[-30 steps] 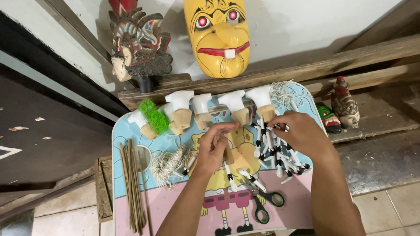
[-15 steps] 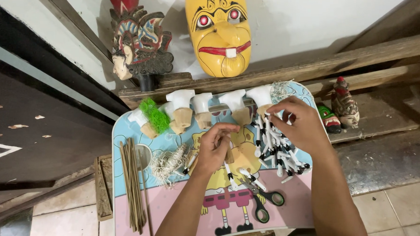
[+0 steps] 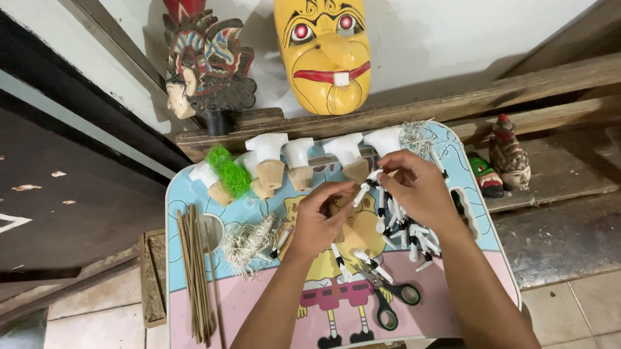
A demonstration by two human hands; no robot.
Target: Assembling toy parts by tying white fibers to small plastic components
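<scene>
My left hand [image 3: 321, 216] rests over the middle of a small cartoon-printed table [image 3: 186, 201], its fingers on a small tan wooden piece [image 3: 341, 206]. My right hand [image 3: 414, 188] pinches a thin white stick with a black tip [image 3: 364, 188], which slants toward the left hand's fingertips. Under the right hand lies a heap of the same white black-tipped sticks [image 3: 405, 232]. A row of white-topped tan pieces [image 3: 303, 157] lines the table's far edge.
Thin wooden skewers [image 3: 196, 270] lie at the table's left, pale string bundles [image 3: 247, 241] beside them, scissors [image 3: 389, 297] near the front. A green tuft [image 3: 228, 172] sits among the far pieces. A yellow mask [image 3: 324, 45] and a carved head [image 3: 204, 64] stand behind; small figurines [image 3: 508, 152] at right.
My right hand has lifted a white stick from the heap and brought it left toward the left hand. The left hand has stayed over the tan piece.
</scene>
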